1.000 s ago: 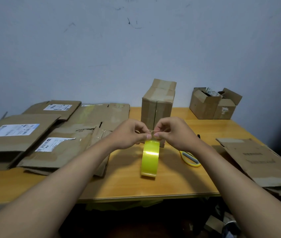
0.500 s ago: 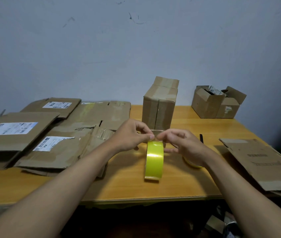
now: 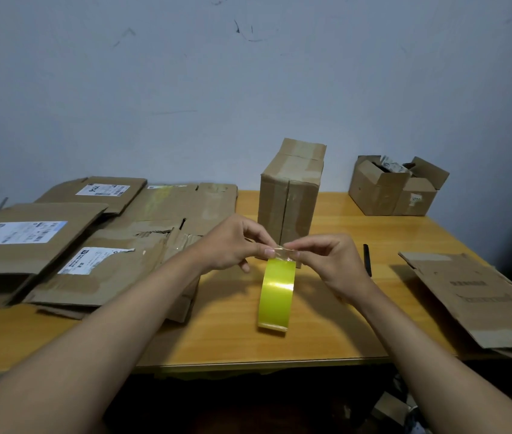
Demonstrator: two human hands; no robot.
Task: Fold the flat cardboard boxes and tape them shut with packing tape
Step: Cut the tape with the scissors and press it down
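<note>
Yellow tape roll [image 3: 276, 292] on edge, hole facing sideways, left hand [image 3: 229, 242] and right hand [image 3: 331, 261] fingers pinching its top

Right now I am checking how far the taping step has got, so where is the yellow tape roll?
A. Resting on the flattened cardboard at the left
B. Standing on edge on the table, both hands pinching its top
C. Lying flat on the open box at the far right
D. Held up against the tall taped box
B: the tape roll stands on edge on the table, and the left hand and right hand pinch the tape at its top.
</note>
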